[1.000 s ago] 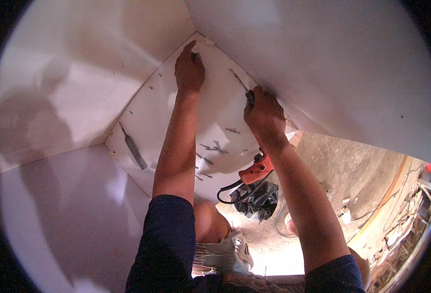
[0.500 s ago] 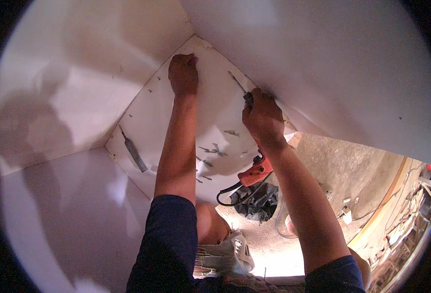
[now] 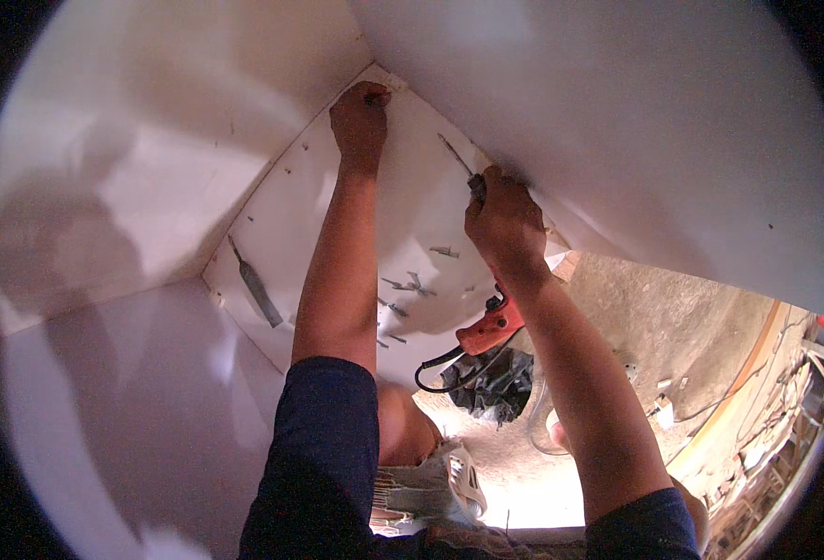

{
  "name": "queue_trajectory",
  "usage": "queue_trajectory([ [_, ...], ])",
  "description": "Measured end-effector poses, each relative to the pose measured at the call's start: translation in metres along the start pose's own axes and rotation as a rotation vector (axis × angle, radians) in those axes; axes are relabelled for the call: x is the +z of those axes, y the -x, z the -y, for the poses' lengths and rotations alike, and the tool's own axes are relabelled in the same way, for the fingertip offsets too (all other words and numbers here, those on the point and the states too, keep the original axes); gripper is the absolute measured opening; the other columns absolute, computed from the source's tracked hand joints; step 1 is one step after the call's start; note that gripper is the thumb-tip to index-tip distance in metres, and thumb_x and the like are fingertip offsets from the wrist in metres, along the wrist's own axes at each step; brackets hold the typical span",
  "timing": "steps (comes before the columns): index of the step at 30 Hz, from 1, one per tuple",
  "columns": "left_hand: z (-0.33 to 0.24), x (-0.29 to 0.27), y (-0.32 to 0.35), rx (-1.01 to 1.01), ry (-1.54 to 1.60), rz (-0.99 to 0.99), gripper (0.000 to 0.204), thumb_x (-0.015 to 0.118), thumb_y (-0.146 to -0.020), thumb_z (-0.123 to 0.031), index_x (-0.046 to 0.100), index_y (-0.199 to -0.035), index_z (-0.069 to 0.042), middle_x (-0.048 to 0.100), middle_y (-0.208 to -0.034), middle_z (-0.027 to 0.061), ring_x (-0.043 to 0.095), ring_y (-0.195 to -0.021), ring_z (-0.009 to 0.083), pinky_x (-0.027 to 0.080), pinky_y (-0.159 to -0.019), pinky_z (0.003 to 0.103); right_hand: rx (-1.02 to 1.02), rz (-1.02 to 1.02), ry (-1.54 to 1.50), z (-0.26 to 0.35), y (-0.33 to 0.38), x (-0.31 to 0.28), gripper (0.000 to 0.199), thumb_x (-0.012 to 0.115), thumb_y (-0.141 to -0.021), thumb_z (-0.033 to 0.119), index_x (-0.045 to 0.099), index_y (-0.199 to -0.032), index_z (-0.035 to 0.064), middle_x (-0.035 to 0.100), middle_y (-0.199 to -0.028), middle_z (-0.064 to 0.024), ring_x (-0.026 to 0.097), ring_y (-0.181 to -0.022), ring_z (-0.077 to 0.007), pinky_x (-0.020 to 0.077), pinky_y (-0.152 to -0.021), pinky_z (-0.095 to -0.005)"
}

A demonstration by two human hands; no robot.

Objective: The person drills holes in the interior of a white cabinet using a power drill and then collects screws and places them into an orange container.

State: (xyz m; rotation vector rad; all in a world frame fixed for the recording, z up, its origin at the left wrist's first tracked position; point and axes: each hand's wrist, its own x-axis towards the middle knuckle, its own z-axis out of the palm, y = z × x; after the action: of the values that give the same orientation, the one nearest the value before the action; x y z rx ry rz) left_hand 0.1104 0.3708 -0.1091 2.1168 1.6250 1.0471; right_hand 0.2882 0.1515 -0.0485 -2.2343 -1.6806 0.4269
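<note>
Head view's got a screwdriver point(image 3: 459, 161), probably light and stiff, best gripped by its dark handle point(image 3: 477, 188), in the right hand point(image 3: 507, 222) over the white panel point(image 3: 416, 187), left hand point(image 3: 359, 126) curled up, can't tell if it's empty.

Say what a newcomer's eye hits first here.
Most likely the red-orange power tool with a black cord, right of centre and partly hidden by the right forearm. Next, the right hand, gripping what looks like a screwdriver above it, and the left hand, curled near the white panel's far corner. Small dark pieces lie scattered mid-panel.
</note>
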Motion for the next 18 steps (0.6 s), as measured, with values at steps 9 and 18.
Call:
queue_trajectory([
  [9, -0.011, 0.005, 0.002, -0.002, -0.034, -0.076, 0.008, 0.075, -0.089, -0.014, 0.081, -0.095, -0.012, 0.079, -0.1, 0.014, 0.077, -0.094, 0.0318, 0.058, -0.088, 0.043, 0.048, 0.04, 0.029, 0.002, -0.002, -0.001, 0.027, 0.066, -0.091, 0.018, 0.06, -0.114, 0.0044, 0.07, -0.101, -0.023, 0.069, -0.099, -0.043, 0.0567, -0.087, -0.0548],
  [18, -0.016, 0.015, 0.004, -0.044, -0.087, -0.131, 0.016, 0.071, -0.094, -0.019, 0.078, -0.106, -0.013, 0.078, -0.103, 0.0157, 0.074, -0.098, 0.037, 0.057, -0.088, 0.049, 0.022, -0.015, 0.025, 0.001, -0.001, 0.0, 0.023, 0.065, -0.091, 0.016, 0.061, -0.11, 0.0046, 0.07, -0.099, -0.0227, 0.07, -0.095, -0.0424, 0.0572, -0.085, -0.055],
])
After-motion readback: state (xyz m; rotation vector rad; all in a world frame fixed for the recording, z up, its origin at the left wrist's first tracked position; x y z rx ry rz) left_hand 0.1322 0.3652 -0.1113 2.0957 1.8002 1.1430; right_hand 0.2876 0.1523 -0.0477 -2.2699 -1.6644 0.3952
